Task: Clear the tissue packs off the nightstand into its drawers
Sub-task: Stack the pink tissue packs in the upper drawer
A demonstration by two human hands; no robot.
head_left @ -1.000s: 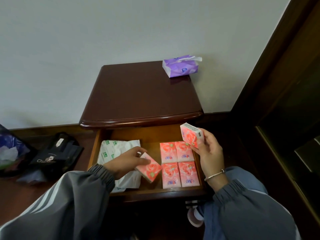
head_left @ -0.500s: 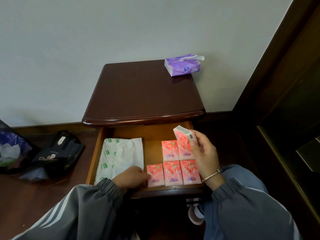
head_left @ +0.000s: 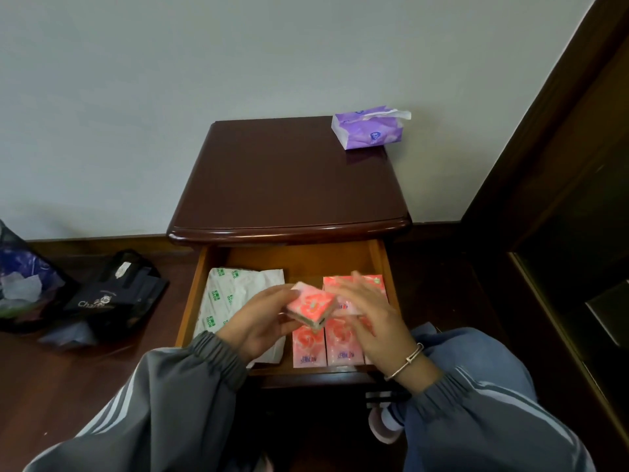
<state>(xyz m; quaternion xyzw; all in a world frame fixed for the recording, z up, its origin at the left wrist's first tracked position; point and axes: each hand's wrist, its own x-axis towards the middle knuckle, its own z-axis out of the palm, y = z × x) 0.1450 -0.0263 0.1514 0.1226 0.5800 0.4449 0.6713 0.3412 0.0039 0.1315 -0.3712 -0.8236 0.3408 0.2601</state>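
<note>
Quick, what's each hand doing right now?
Left hand: grips a pink tissue pack.
Right hand: blurred beside that pack; grip cannot be told.

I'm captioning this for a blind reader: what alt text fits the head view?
The left hand holds a small pink plastic tissue pack above the open wooden drawer, the blurred right hand beside it. More pink packs and a white green-printed pack lie in the drawer; a purple tissue pack sits on the dark wooden nightstand, far right corner.
</note>
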